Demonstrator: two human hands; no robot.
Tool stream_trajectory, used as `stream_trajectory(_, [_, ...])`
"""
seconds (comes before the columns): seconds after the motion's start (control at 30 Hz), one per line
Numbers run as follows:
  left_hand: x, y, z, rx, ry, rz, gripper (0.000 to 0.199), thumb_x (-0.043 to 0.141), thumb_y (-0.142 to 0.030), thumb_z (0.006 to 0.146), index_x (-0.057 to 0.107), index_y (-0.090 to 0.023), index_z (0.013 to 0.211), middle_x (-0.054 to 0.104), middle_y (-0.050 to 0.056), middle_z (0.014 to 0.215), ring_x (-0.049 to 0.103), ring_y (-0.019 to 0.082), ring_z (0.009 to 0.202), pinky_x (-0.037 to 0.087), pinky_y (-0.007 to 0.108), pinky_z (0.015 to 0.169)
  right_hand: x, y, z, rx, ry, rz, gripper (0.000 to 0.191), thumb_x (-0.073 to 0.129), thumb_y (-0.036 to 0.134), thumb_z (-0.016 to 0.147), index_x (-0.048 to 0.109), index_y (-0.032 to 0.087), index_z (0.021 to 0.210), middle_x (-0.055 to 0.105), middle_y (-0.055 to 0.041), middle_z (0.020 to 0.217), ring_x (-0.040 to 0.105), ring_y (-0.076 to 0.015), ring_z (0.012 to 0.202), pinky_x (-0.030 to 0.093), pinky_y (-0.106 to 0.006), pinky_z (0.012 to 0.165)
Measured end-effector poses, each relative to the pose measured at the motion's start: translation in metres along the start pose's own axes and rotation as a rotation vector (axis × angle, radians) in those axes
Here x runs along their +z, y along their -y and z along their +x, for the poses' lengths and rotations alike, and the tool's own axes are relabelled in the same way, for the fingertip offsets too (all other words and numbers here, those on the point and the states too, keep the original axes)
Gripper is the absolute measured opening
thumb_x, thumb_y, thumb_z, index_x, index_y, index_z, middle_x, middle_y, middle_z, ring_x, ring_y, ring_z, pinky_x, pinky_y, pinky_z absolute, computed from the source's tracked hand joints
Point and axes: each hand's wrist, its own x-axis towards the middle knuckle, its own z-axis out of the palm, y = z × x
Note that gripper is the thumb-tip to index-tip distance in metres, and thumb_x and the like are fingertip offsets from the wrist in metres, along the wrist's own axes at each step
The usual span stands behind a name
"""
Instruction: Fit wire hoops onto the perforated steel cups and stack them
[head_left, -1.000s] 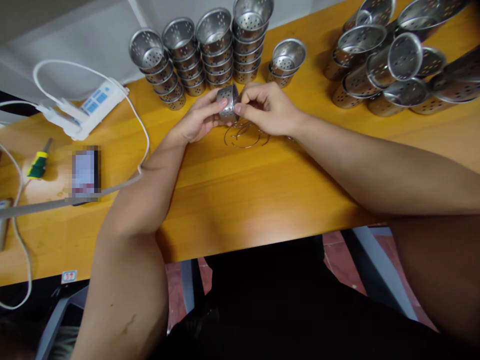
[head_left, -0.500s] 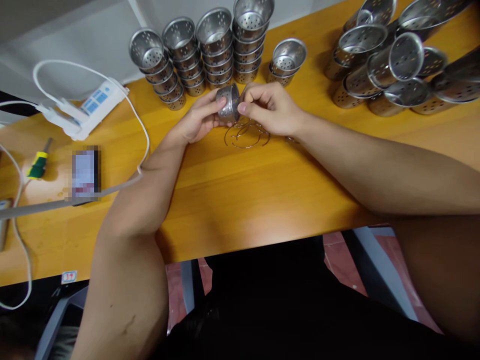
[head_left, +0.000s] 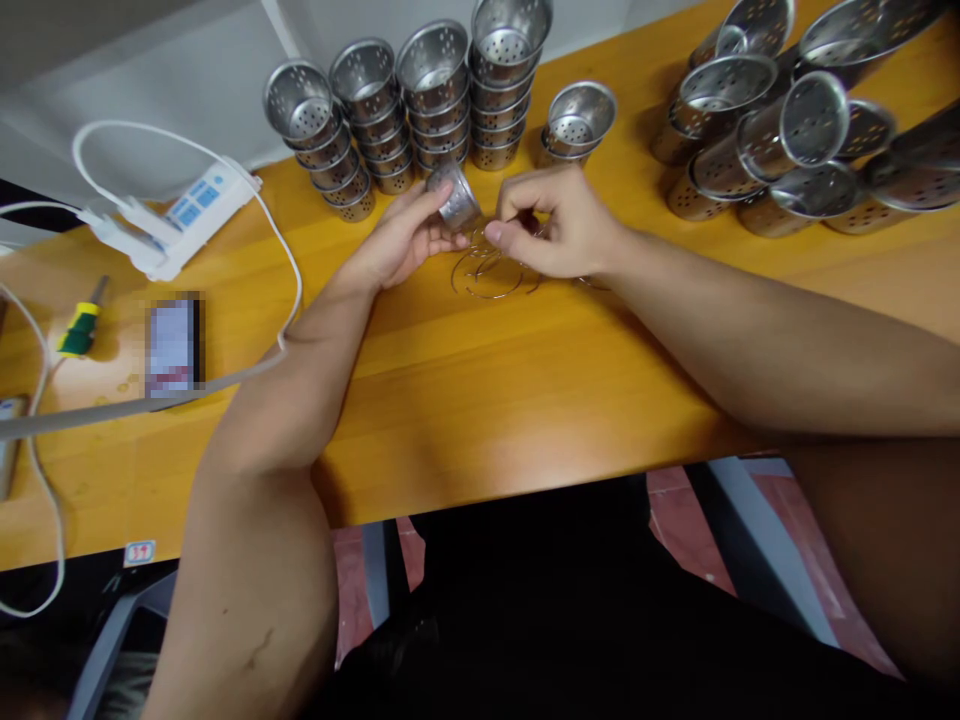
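My left hand [head_left: 397, 238] holds a small perforated metal cup [head_left: 460, 207], with the thumb on its side and the other fingers beneath it. The cup is tilted. Just to its right is my right hand [head_left: 562, 225], its thumb and index finger pinched together. Whatever sits in that pinch, if anything, is too small to make out. Several thin wire rings [head_left: 496, 296] lie on the table below the hands, partly covered by the right hand.
Stacks of perforated metal cups [head_left: 435, 75] line the wall, with a shorter stack [head_left: 577, 120] beside them. More cups [head_left: 795, 130] crowd the right. On the left are a white power strip [head_left: 196, 215], a screwdriver [head_left: 79, 328], a phone [head_left: 172, 345] and cables across the wooden table [head_left: 480, 400].
The cup in my left hand has tipped over, its right side now lower. My right hand has drawn slightly away from the cup, to the right.
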Motion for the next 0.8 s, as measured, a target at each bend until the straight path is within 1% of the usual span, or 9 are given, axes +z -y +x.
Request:
stream_trajectory(0.07, [-0.001, 0.001, 0.0, 0.01, 0.006, -0.048, 0.027, 0.106, -0.05, 0.102, 0.089, -0.032, 0.113, 0.097, 0.002, 0.115, 0.088, 0.019, 0.093, 0.078, 0.038, 0.101, -0.006, -0.006, 0.0, -0.024, 0.051, -0.133, 0.078, 0.084, 0.09, 0.109, 0.045, 0.033, 0.072, 0.05, -0.0035, 0.072, 0.045, -0.0301, 0.077, 0.041, -0.051, 0.081])
stream_trajectory(0.13, [-0.001, 0.001, 0.001, 0.017, -0.012, -0.05, 0.031, 0.109, -0.043, 0.097, 0.085, -0.031, 0.113, 0.096, 0.001, 0.114, 0.088, 0.019, 0.092, 0.079, 0.038, 0.101, -0.011, -0.015, 0.002, -0.017, 0.075, -0.256, 0.069, 0.082, 0.077, 0.113, 0.047, 0.033, 0.073, 0.053, -0.0043, 0.073, 0.046, -0.0303, 0.077, 0.038, -0.05, 0.081])
stream_trajectory(0.3, [0.002, 0.0, -0.001, -0.001, -0.059, -0.017, 0.018, 0.098, -0.032, 0.107, 0.082, -0.03, 0.115, 0.094, 0.004, 0.121, 0.089, 0.022, 0.102, 0.079, 0.041, 0.103, -0.013, -0.046, 0.003, 0.049, 0.144, -0.458, 0.048, 0.088, 0.049, 0.114, 0.06, 0.03, 0.081, 0.067, -0.0045, 0.084, 0.049, -0.0269, 0.076, 0.038, -0.045, 0.08])
stream_trajectory(0.43, [0.004, -0.003, -0.002, -0.039, -0.102, 0.047, 0.019, 0.096, -0.033, 0.112, 0.081, -0.028, 0.122, 0.094, 0.006, 0.124, 0.094, 0.025, 0.114, 0.079, 0.042, 0.108, -0.009, -0.063, 0.002, 0.026, 0.102, -0.453, 0.041, 0.09, 0.051, 0.111, 0.067, 0.031, 0.084, 0.071, -0.0024, 0.083, 0.067, -0.031, 0.082, 0.047, -0.044, 0.08])
stream_trajectory(0.5, [0.005, -0.003, -0.003, -0.038, -0.084, 0.048, 0.019, 0.095, -0.035, 0.114, 0.08, -0.027, 0.122, 0.093, 0.007, 0.122, 0.094, 0.024, 0.109, 0.079, 0.04, 0.108, -0.009, -0.063, 0.001, 0.024, 0.049, -0.422, 0.039, 0.089, 0.055, 0.112, 0.069, 0.032, 0.089, 0.075, -0.0025, 0.088, 0.072, -0.0321, 0.09, 0.054, -0.046, 0.084])
stream_trajectory(0.6, [0.004, -0.002, -0.003, -0.021, -0.055, 0.054, 0.014, 0.091, -0.037, 0.118, 0.082, -0.027, 0.122, 0.092, 0.006, 0.119, 0.093, 0.023, 0.108, 0.078, 0.039, 0.105, -0.007, -0.05, 0.0, -0.006, -0.031, -0.316, 0.031, 0.093, 0.055, 0.105, 0.072, 0.034, 0.11, 0.085, -0.0056, 0.117, 0.07, -0.0291, 0.095, 0.057, -0.049, 0.094])
stream_trajectory(0.63, [0.004, -0.002, -0.004, -0.011, -0.053, 0.07, 0.015, 0.091, -0.039, 0.118, 0.084, -0.027, 0.124, 0.092, 0.006, 0.12, 0.094, 0.024, 0.111, 0.077, 0.039, 0.104, -0.005, -0.045, 0.0, -0.009, -0.044, -0.245, 0.038, 0.096, 0.056, 0.102, 0.073, 0.034, 0.122, 0.086, -0.0076, 0.131, 0.069, -0.0273, 0.095, 0.057, -0.049, 0.097])
stream_trajectory(0.7, [0.003, -0.002, -0.006, 0.014, -0.033, 0.107, 0.022, 0.094, -0.046, 0.114, 0.087, -0.029, 0.128, 0.093, 0.007, 0.126, 0.094, 0.026, 0.117, 0.076, 0.04, 0.104, 0.0, -0.035, 0.001, 0.028, -0.04, -0.078, 0.069, 0.101, 0.069, 0.095, 0.071, 0.033, 0.145, 0.082, -0.0117, 0.156, 0.067, -0.0235, 0.091, 0.058, -0.049, 0.094])
stream_trajectory(0.8, [0.004, -0.004, -0.01, 0.066, 0.055, 0.109, 0.037, 0.107, -0.056, 0.1, 0.093, -0.032, 0.125, 0.095, 0.005, 0.132, 0.093, 0.027, 0.12, 0.076, 0.037, 0.103, 0.009, -0.026, 0.002, 0.119, -0.024, 0.122, 0.107, 0.11, 0.097, 0.077, 0.071, 0.034, 0.154, 0.08, -0.0112, 0.163, 0.067, -0.0232, 0.095, 0.057, -0.048, 0.087])
